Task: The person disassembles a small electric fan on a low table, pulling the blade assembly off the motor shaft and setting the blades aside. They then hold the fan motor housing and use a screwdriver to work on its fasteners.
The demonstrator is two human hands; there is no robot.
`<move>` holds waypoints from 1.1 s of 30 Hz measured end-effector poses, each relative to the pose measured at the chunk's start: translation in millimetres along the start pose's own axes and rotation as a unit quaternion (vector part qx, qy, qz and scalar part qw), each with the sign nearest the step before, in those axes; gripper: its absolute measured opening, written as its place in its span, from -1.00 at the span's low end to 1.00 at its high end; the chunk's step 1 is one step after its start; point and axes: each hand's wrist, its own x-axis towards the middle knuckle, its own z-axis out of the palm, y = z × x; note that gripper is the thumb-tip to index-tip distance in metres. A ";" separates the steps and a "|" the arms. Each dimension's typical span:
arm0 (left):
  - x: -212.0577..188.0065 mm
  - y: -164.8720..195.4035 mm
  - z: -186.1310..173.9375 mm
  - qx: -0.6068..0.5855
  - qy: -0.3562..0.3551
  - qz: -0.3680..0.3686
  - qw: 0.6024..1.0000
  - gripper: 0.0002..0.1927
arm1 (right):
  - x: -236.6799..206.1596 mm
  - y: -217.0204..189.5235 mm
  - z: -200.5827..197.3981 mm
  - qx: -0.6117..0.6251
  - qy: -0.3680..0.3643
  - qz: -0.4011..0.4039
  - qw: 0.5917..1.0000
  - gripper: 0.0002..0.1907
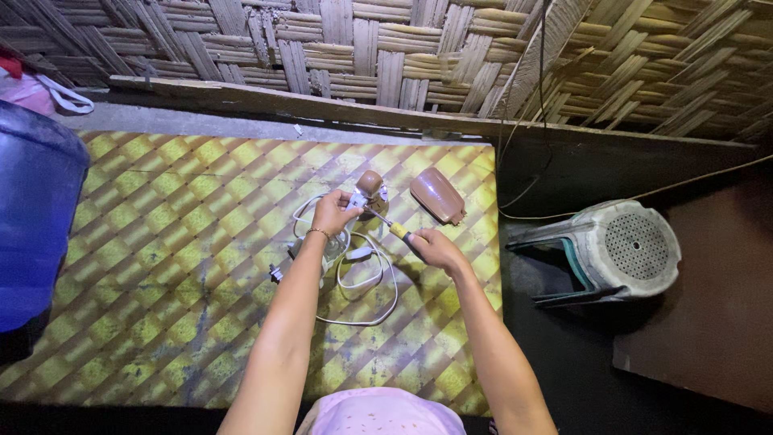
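My left hand [332,214] grips a small brown lamp base [368,190] with a white fitting, steadying it on the yellow patterned floor mat [161,242]. A screwdriver [394,230] with a yellow and black handle is in my right hand [436,246], its metal tip pointing up-left into the lamp base. The brown lamp cover [437,196] lies loose on the mat just right of the base. A white power cord [358,278] with an inline switch loops over the mat below my hands.
A grey plastic stool [612,251] lies on its side on the dark floor to the right. A blue drum [36,217] stands at the left edge. A woven bamboo wall [386,56] runs along the far side, with thin cables hanging down.
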 end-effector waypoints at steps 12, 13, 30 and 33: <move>0.2 -0.2 0.8 0.001 0.001 0.006 1.000 -0.59 | 1.5 -7.8 11.4 -0.116 0.033 -0.046 0.992 -0.52; 0.2 -0.1 0.7 0.001 0.001 0.004 1.000 -0.59 | 0.7 -11.6 12.5 -0.109 0.035 -0.038 0.993 -0.52; -0.1 1.7 0.9 -0.007 -0.001 0.006 1.000 -0.60 | 11.0 -17.4 13.2 -0.157 0.078 -0.047 0.983 -0.59; 0.0 2.1 1.5 -0.019 -0.005 0.006 1.000 -0.60 | 9.8 -19.1 11.7 -0.179 0.085 -0.089 0.976 -0.57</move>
